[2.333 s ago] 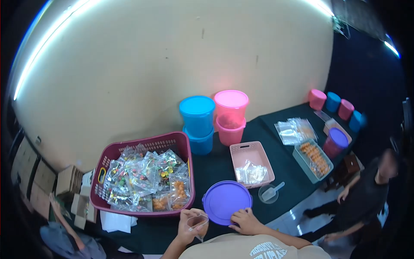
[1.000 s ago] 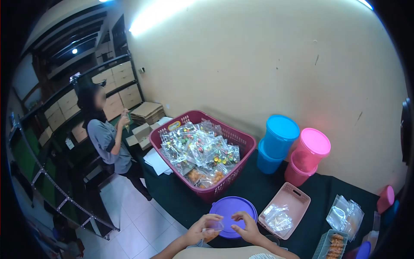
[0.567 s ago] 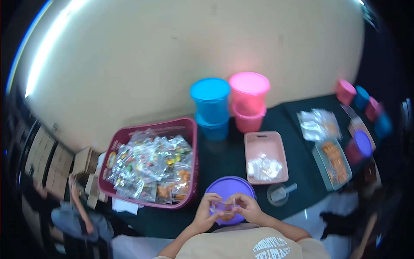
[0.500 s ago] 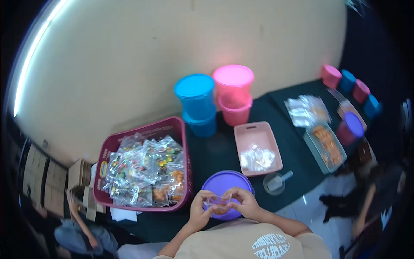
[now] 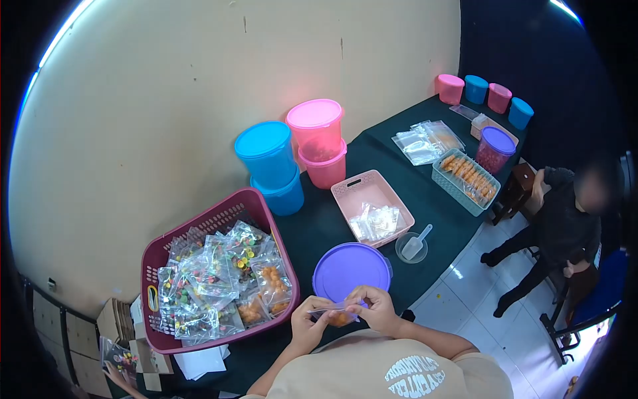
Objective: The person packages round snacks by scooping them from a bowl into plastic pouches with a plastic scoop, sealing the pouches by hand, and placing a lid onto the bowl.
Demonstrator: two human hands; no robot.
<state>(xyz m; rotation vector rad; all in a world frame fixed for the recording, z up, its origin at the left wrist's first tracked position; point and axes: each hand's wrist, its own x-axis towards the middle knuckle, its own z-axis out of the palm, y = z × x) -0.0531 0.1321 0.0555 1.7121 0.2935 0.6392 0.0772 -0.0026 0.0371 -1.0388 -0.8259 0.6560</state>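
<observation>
Now we saw right hand (image 5: 379,311), lately on the purple lid (image 5: 352,269), and left hand (image 5: 307,327), fingers pinching the bag (image 5: 341,319), its mouth flattened, apparently nearer closed.

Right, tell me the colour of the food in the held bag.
The food is orange, seen best in the head view.

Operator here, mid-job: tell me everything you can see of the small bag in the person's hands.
The small bag looks like thin, clear plastic, with orange contents showing low inside. Its upper edge runs nearly straight across, with the left hand and right hand holding it at either side. In the view it sits just at the near edge of the round purple lid; whether they touch, or whether the bag is sealed, I cannot tell.
</observation>
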